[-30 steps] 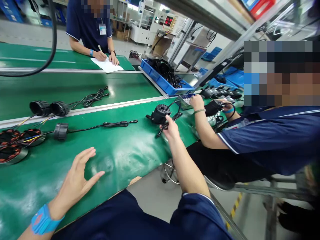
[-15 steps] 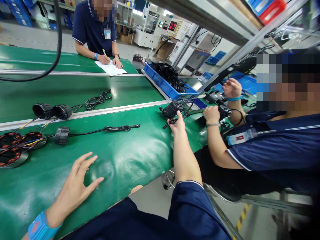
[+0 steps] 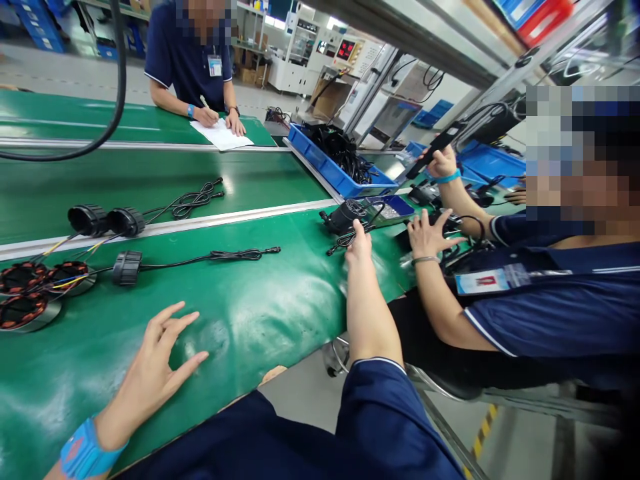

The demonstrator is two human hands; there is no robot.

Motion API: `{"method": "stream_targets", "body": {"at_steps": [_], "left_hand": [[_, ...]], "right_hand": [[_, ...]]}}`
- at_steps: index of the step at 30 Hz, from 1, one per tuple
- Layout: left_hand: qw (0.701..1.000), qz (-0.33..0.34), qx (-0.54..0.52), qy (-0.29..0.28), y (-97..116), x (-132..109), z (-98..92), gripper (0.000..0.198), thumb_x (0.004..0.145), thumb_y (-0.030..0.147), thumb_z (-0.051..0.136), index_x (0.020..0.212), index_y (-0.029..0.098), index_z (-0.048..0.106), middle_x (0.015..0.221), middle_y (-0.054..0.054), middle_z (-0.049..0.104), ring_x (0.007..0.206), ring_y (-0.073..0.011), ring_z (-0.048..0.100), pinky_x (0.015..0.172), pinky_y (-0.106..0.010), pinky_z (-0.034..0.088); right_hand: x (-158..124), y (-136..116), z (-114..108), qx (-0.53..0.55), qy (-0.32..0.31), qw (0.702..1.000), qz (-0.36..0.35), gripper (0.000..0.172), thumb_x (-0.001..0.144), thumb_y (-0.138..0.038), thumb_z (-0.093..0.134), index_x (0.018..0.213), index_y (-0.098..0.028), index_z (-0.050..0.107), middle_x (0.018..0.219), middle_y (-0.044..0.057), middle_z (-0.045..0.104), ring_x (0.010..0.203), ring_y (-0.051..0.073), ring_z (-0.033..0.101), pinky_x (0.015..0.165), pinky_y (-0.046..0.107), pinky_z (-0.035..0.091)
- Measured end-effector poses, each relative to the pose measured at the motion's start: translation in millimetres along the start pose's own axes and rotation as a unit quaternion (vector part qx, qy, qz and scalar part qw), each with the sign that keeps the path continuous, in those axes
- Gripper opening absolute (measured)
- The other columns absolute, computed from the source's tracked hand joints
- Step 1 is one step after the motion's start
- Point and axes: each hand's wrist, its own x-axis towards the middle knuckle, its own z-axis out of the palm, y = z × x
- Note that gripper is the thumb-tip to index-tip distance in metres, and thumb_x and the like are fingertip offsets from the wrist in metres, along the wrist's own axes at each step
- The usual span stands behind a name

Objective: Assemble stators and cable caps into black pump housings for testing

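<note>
Can't see most fingers of right hand; can't tell grip from touch on black motor unit or its cable. Losing left forearm off bottom edge. Losing wound coils partly off left edge. Can't make out dark parts beneath co-worker's near hand on right; can't read badge, too small. Losing same co-worker's back past right edge, head pixelated. Can't read paper on far side; losing top of writer's head. Can't sort small bits in shallow tray, or count tangled cables in blue bin.
</note>
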Motion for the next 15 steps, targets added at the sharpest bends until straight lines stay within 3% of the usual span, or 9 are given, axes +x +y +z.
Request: {"method": "stream_targets", "body": {"at_steps": [2,4,8,12,15], "left_hand": [[1.000,0.002,-0.001,0.000,1,1,-0.1,0.051,0.098,0.050,0.061,0.143,0.029,0.051,0.148,-0.015,0.046,0.120,-0.0301,0.065,0.083,-0.044,0.067],[1.000,0.003,-0.003,0.000,1,1,-0.4,0.050,0.098,0.050,0.061,0.143,0.029,0.051,0.148,-0.015,0.046,0.119,-0.0299,0.065,0.083,-0.044,0.067],[1.000,0.001,-0.007,0.001,1,0,-1.3,0.050,0.097,0.048,0.063,0.143,0.029,0.052,0.149,-0.015,0.045,0.122,-0.0305,0.063,0.085,-0.044,0.066],[1.000,0.006,-0.005,0.008,1,-1,-2.2,0.049,0.098,0.047,0.063,0.142,0.029,0.053,0.149,-0.016,0.045,0.122,-0.0310,0.062,0.084,-0.044,0.066],[1.000,0.010,-0.002,0.013,3,0,-3.3,0.046,0.098,0.047,0.062,0.140,0.029,0.055,0.147,-0.016,0.046,0.120,-0.0310,0.063,0.081,-0.043,0.066]], "right_hand": [[-2,-3,0,-0.022,0.011,1.000,-0.017,0.104,0.075,-0.041,0.083,0.159,-0.021,0.025,0.150,0.011,0.054,0.129,0.020,0.062,0.112,0.039,0.052],[-6,-6,1,-0.045,0.015,0.998,-0.042,0.112,0.073,-0.039,0.084,0.163,-0.026,0.018,0.158,0.009,0.046,0.142,0.019,0.051,0.121,0.040,0.042],[-13,-13,2,-0.089,0.028,0.992,-0.087,0.103,0.069,-0.040,0.086,0.158,-0.031,0.035,0.162,0.007,0.039,0.152,0.022,0.036,0.125,0.043,0.034],[-18,-18,3,-0.117,0.020,0.986,-0.113,0.082,0.071,-0.041,0.085,0.146,-0.026,0.053,0.151,0.009,0.049,0.143,0.025,0.047,0.115,0.039,0.047],[-20,-19,3,-0.129,0.009,0.984,-0.124,0.074,0.072,-0.041,0.083,0.140,-0.025,0.059,0.142,0.009,0.055,0.134,0.023,0.053,0.109,0.036,0.051]]}}
